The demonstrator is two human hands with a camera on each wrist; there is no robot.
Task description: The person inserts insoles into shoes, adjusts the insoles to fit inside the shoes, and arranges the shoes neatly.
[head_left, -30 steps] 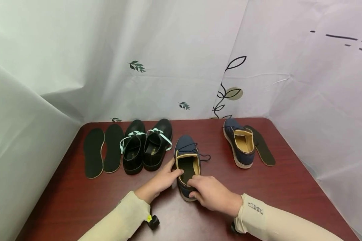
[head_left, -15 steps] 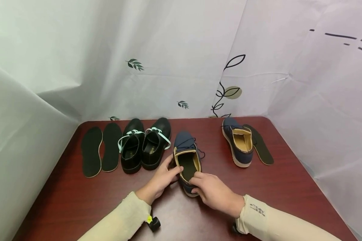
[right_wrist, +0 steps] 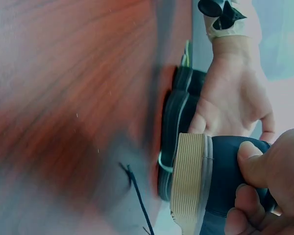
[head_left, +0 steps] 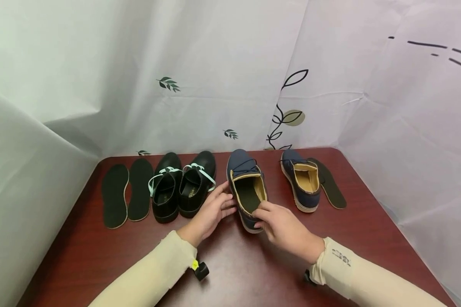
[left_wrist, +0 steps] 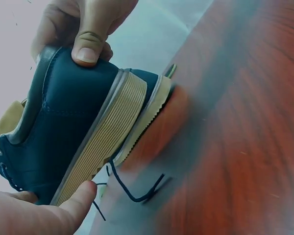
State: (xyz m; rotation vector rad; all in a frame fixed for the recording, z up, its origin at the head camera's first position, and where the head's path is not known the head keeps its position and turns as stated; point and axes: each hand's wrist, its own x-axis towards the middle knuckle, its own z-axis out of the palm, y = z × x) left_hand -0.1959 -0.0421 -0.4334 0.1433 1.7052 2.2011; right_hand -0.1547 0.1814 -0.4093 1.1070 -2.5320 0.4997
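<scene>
My right hand point(head_left: 286, 230) pinches the heel of a navy lace-up shoe point(head_left: 238, 164), thumb outside the back and fingers over the collar. A dark insole point(head_left: 249, 194) lies inside the tan-lined shoe. In the left wrist view the shoe's ribbed tan sole point(left_wrist: 108, 132) is clear of the table, with the right thumb point(left_wrist: 87, 49) on the heel. Fairly straight fingers of my left hand point(head_left: 211, 211) touch the shoe's left side. The right wrist view shows the left palm point(right_wrist: 232, 93) beyond the heel; its fingertips are hidden by the shoe.
At the right stands the other navy shoe point(head_left: 307, 198), beside a dark insole point(head_left: 334, 192). Two black shoes point(head_left: 167, 187) with pale laces stand left of the hands. Farther left lie two dark insoles point(head_left: 115, 196). White curtain point(head_left: 215, 64) hangs behind the red-brown table point(head_left: 230, 273).
The navy shoe has risen off the table and moved away from me and slightly right, both hands going with it. The left thumb has come off its collar.
</scene>
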